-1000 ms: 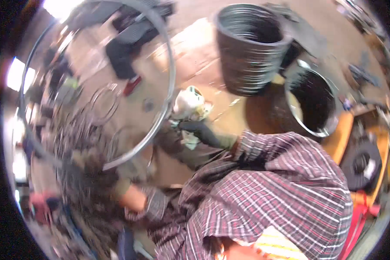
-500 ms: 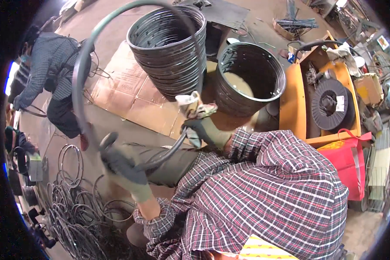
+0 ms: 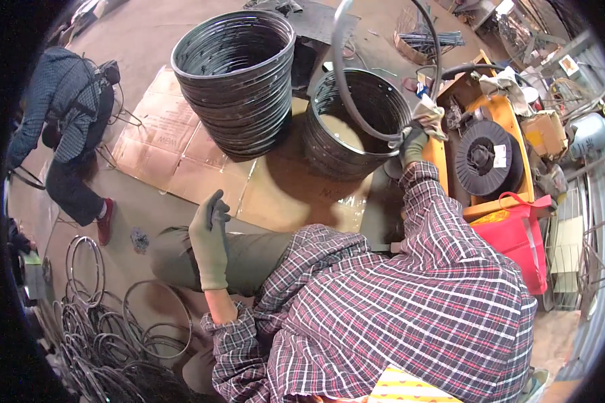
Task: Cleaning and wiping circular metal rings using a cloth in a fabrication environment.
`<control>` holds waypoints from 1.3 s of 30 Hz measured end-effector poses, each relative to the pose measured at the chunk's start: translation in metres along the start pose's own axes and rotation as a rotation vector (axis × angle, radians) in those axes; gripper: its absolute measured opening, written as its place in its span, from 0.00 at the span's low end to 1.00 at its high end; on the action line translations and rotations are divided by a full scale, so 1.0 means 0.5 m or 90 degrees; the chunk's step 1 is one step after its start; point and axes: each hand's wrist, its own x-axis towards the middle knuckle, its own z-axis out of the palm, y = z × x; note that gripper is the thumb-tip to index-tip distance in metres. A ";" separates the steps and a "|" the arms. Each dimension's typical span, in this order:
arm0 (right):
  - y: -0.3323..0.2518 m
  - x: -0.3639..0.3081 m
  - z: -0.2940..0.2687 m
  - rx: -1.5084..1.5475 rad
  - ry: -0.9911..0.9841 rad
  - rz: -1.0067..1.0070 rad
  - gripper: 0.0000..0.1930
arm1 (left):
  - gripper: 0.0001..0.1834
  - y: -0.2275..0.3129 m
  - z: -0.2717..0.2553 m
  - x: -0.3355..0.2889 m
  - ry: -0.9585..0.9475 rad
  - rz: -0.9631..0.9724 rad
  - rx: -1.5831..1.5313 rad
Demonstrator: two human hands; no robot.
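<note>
The left hand (image 3: 210, 238), in a green glove, hangs over the person's knee with its fingers loose and open, holding nothing, and a heap of thin wire rings (image 3: 107, 322) lies on the floor to its left. Farther out, the right hand (image 3: 415, 142), gloved too, has its fingers closed tight around a big metal ring (image 3: 339, 80), which stands up tall just above the shorter stack of rings (image 3: 351, 131). A taller stack of rings (image 3: 238, 80) sits beside it on flat cardboard (image 3: 175, 158), a yellow machine (image 3: 491, 161) is near the right hand, and another person (image 3: 67, 134) bends over far to the left.
</note>
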 end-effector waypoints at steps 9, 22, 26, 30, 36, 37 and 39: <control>0.065 -0.020 -0.037 -0.699 0.154 -0.317 0.10 | 0.16 -0.001 -0.005 -0.026 0.020 -0.052 -0.051; 0.008 -0.165 0.048 -1.060 0.197 -0.420 0.16 | 0.15 -0.018 -0.011 -0.026 0.036 -0.046 -0.049; 0.007 -0.170 0.042 -1.034 0.177 -0.396 0.16 | 0.15 -0.017 -0.013 -0.025 0.044 -0.051 -0.058; 0.012 -0.171 0.028 -1.009 0.156 -0.366 0.16 | 0.15 -0.010 -0.012 -0.028 0.044 -0.045 -0.039; 0.024 -0.172 0.024 -0.966 0.122 -0.318 0.17 | 0.15 -0.012 -0.010 -0.029 0.043 -0.043 -0.045; 0.021 -0.168 0.018 -0.959 0.118 -0.310 0.17 | 0.15 -0.013 -0.010 -0.029 0.043 -0.047 -0.033; 0.023 -0.165 0.011 -0.945 0.110 -0.294 0.17 | 0.15 -0.013 -0.010 -0.030 0.041 -0.053 -0.020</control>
